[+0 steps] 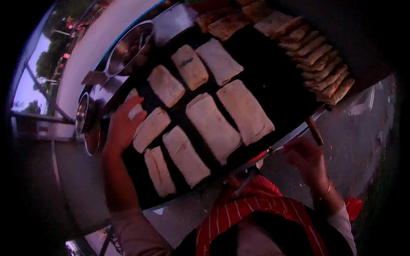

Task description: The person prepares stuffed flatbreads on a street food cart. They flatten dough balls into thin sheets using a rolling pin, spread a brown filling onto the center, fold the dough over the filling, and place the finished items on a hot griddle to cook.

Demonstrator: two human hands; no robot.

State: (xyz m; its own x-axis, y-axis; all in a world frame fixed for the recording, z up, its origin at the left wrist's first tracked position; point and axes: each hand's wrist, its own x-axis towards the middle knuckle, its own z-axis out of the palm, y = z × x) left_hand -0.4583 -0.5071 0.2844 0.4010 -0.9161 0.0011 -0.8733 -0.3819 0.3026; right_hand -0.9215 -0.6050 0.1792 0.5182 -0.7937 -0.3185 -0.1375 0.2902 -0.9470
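On a black griddle (269, 64) lie several pale, folded flatbreads, among them a large one (211, 128) and a smaller browned one (189, 67). My left hand (126, 120) is at the griddle's left side, its fingers over a small folded flatbread (136, 110) and beside another (152, 129). Whether the fingers grip it cannot be told. Off the griddle's near edge on the right, my right hand (304, 160) is raised, blurred, with its fingers bent; nothing is plainly seen in it. A wooden handle (315, 132) sticks out just above that hand.
Browned flatbreads stand in an overlapping row (323, 70) along the griddle's far right edge. Beyond the far left edge are a metal pot (128, 51), a box-like metal container (174, 22), a flat metal scraper (94, 78) and a steel bowl (83, 112).
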